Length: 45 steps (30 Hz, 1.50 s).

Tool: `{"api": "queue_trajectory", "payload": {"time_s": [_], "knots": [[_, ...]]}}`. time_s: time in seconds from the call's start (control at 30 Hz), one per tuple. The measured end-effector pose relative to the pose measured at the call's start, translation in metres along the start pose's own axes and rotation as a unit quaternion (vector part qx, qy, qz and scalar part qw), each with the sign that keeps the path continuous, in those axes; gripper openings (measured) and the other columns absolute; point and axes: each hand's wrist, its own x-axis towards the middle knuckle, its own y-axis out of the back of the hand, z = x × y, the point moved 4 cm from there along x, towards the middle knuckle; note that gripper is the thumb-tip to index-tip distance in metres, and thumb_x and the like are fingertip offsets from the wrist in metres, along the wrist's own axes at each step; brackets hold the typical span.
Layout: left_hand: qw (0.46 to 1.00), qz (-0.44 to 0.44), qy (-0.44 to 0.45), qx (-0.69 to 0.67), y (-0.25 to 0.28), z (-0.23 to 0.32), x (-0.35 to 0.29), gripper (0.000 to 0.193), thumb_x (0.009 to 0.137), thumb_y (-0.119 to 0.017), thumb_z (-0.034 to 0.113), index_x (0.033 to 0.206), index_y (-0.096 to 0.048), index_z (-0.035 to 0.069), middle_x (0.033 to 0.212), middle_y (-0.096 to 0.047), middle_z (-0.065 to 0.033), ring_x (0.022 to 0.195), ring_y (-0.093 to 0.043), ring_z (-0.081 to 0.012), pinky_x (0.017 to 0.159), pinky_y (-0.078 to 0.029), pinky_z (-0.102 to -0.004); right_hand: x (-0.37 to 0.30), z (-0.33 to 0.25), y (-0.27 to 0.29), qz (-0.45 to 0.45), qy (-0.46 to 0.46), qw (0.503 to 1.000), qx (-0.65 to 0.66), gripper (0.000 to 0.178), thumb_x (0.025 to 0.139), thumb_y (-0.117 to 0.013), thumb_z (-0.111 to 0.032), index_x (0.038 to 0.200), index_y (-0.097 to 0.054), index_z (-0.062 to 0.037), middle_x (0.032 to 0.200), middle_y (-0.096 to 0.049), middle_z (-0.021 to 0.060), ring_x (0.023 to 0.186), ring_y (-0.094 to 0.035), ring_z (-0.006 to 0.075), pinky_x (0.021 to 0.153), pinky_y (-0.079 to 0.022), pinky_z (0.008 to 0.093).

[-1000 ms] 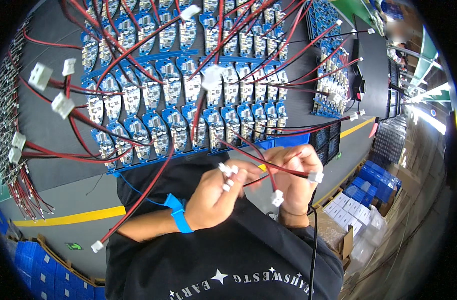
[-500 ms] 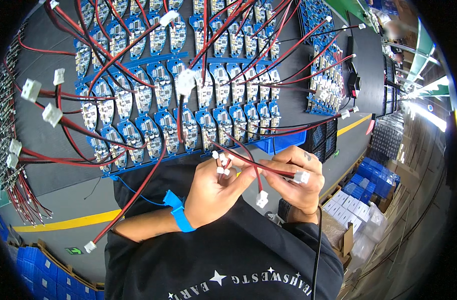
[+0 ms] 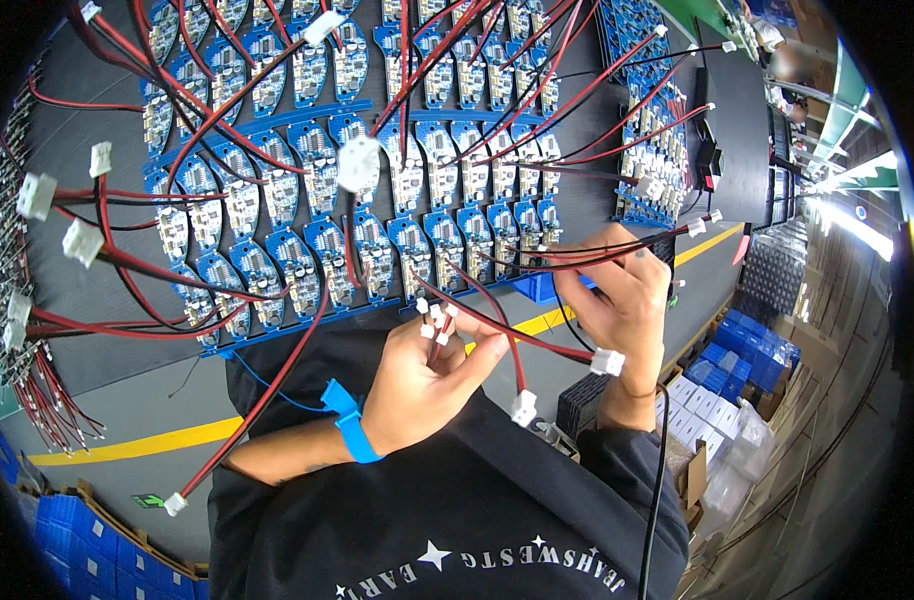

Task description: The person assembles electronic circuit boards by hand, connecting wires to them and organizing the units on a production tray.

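Left hand (image 3: 419,385) closed on small white plastic connectors (image 3: 438,312), centre frame.
Right hand (image 3: 622,300): I cannot tell its grip. I judge connectors light, stiff; grasp their sides.

Blue, white-flecked circuit boards (image 3: 410,250) line the near edge of the black counter (image 3: 107,352); red-and-black wires (image 3: 567,351) end in white plastic connectors (image 3: 358,163).
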Motion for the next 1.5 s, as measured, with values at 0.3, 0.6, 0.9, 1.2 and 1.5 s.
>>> {"api": "queue_trajectory", "payload": {"time_s": [0.3, 0.6, 0.9, 1.2, 1.5], "knots": [[0.999, 0.008, -0.005, -0.03, 0.002, -0.002, -0.002, 0.009, 0.09, -0.063, 0.004, 0.096, -0.06, -0.001, 0.083, -0.064, -0.0041, 0.072, -0.059, -0.0048, 0.06, -0.045, -0.0196, 0.014, -0.001, -0.007, -0.147, 0.027, 0.984, -0.092, 0.021, 0.067, -0.072, -0.009, 0.088, -0.07, -0.0112, 0.073, -0.052, 0.0034, 0.066, -0.056, 0.0224, 0.055, -0.043, 0.035], [0.998, 0.03, -0.027, -0.042, 0.0, -0.005, 0.001, 0.008, 0.089, -0.065, 0.005, 0.093, -0.062, -0.001, 0.073, -0.055, 0.0014, 0.063, -0.047, -0.0029, 0.055, -0.036, -0.0211, 0.034, -0.015, -0.006, -0.239, 0.14, 0.94, -0.2, 0.017, 0.064, -0.065, -0.01, 0.08, -0.063, -0.0082, 0.08, -0.051, 0.0018, 0.078, -0.054, 0.0197, 0.06, -0.045, 0.0322], [0.997, 0.008, -0.047, -0.058, -0.004, -0.006, 0.0, 0.006, 0.09, -0.065, 0.008, 0.093, -0.063, 0.003, 0.061, -0.043, 0.0096, 0.052, -0.03, 0.0024, 0.046, -0.022, -0.0202, 0.032, -0.014, -0.01, -0.294, 0.144, 0.93, -0.168, 0.009, 0.068, -0.058, -0.007, 0.076, -0.058, -0.0029, 0.086, -0.054, 0.0101, 0.087, -0.056, 0.0261, 0.069, -0.046, 0.036], [0.992, -0.073, -0.075, -0.07, -0.004, -0.003, -0.006, 0.012, 0.096, -0.054, 0.01, 0.097, -0.058, -0.001, 0.068, -0.047, 0.0021, 0.059, -0.038, -0.0038, 0.053, -0.033, -0.0254, 0.028, -0.04, 0.005, -0.13, 0.17, 0.965, -0.149, 0.02, 0.066, -0.063, -0.012, 0.085, -0.065, -0.0056, 0.09, -0.059, 0.0067, 0.086, -0.056, 0.0232, 0.074, -0.044, 0.0341], [0.978, -0.164, -0.132, 0.006, -0.011, 0.008, -0.009, 0.019, 0.092, -0.051, 0.007, 0.109, -0.053, 0.0, 0.082, -0.058, -0.0115, 0.07, -0.056, -0.0274, 0.066, -0.046, -0.0357, -0.027, -0.048, -0.028, -0.041, -0.049, 0.865, 0.498, 0.022, 0.076, -0.072, 0.001, 0.097, -0.069, 0.0043, 0.103, -0.067, 0.0216, 0.1, -0.064, 0.0363, 0.083, -0.052, 0.0411]]}}
